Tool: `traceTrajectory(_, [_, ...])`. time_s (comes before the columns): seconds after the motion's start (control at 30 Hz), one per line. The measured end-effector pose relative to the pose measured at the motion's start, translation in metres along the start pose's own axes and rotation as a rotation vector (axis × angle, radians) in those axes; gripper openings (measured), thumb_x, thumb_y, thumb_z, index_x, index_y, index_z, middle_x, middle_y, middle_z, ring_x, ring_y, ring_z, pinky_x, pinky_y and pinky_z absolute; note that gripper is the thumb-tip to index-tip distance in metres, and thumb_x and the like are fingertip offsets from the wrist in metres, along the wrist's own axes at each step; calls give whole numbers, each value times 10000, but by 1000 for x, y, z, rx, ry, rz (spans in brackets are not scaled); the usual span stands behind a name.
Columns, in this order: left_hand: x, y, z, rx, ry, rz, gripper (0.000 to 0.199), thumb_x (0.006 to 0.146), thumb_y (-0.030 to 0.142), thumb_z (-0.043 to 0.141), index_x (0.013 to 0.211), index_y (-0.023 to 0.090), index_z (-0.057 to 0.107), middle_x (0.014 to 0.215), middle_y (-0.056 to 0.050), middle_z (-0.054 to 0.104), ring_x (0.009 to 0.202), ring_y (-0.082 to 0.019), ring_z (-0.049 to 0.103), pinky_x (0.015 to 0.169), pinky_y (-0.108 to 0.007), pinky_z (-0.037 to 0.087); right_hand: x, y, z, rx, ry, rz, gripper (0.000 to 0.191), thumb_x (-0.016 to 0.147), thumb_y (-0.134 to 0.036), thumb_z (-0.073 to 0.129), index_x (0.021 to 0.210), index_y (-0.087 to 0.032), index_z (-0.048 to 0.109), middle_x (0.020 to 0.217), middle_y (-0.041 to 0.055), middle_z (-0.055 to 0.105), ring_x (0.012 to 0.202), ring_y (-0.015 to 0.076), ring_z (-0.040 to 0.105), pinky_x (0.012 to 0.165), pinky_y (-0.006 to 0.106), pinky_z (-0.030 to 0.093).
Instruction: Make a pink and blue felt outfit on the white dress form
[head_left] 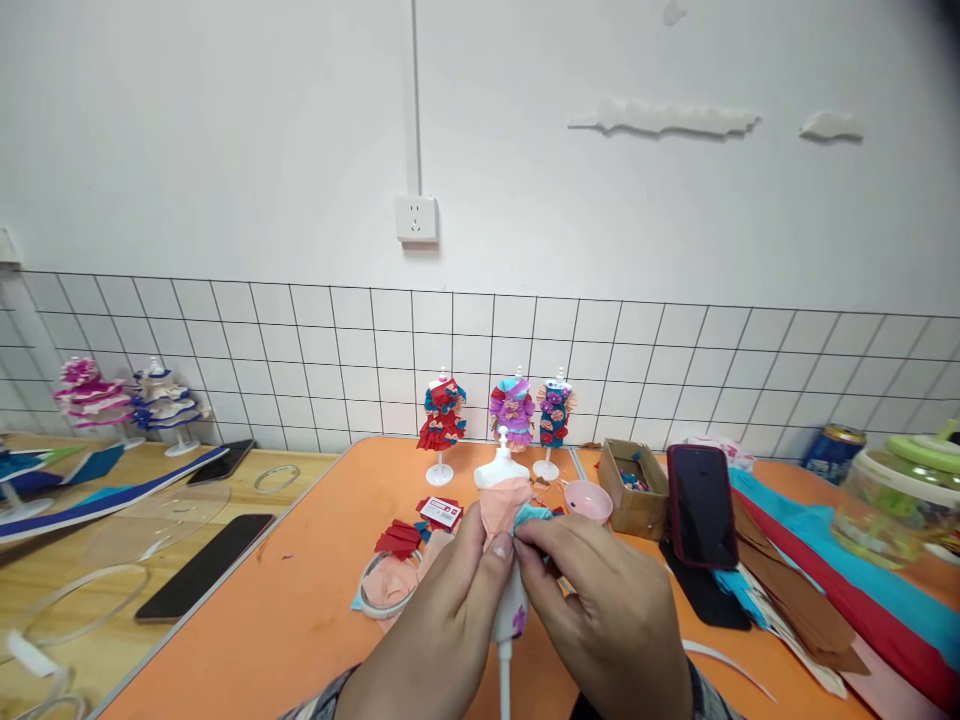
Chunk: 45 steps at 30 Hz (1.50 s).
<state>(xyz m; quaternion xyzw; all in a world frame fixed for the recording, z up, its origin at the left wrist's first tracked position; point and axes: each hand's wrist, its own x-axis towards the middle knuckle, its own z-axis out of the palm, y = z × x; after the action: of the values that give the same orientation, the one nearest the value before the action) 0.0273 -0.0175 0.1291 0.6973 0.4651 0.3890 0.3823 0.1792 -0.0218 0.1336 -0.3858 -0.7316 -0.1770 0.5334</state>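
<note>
A small white mannequin [504, 470] on a thin stand is upright at the centre, with peach fabric [504, 503] wrapped round its chest. My left hand [450, 610] is closed round the mannequin's body, its thumb pressing the lower edge of the peach fabric. On the other side, my right hand [600, 590] pinches at the mannequin's side, with its thumb and forefinger together beside a piece of blue fabric [530, 514]. What lies between those fingertips is mostly hidden. A purple mark shows on the mannequin's lower body.
Dressed mannequins [442, 415] stand behind on the orange table [300, 580]. To the right are a pink bowl [588, 501], a cardboard box [634, 500], a phone [703, 507], fabric strips [840, 560] and a jar [892, 505]. A hoop [388, 584] with peach fabric lies left of my hands.
</note>
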Motion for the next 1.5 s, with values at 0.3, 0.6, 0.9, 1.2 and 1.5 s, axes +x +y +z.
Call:
traceTrajectory(0.3, [0,8,-4,185,-87,76,453,992,464,284,1393,289,399,872,-35,654,833,-210,618,788,-344,517,-1,2,-2,-128,-82,-14,263,939,-228,463,753,-199,646,565,-27,581,512,121,547,509,276,299])
traceTrajectory(0.6, [-2,21,-6,229,-34,179,355,997,363,307,1286,291,500,1103,-43,647,1025,-205,592,908,-310,446,-4,3,-7,-133,-131,-74,249,954,-178,447,850,-181,672,696,7,661,651,129,632,581,266,342])
traceTrajectory(0.9, [-2,14,-2,292,-5,224,388,987,322,326,1345,290,470,1078,-59,667,908,-220,632,826,-331,488,-3,-3,-1,-164,-82,-3,264,924,-211,455,732,-199,635,570,-33,588,491,100,524,500,267,281])
traceTrajectory(1.2, [-3,23,-5,204,-64,194,360,999,344,314,1288,256,512,700,-1,611,891,-219,628,853,-332,472,-3,1,-2,62,-186,190,144,833,-183,540,763,-218,661,613,-39,617,525,100,560,525,232,353])
traceTrajectory(1.5, [-4,18,-5,279,-28,143,275,991,354,316,1125,251,534,940,-35,656,825,-197,615,701,-293,443,-4,2,-7,-10,-154,62,166,911,-219,525,828,-223,668,689,-35,672,588,111,621,544,243,369])
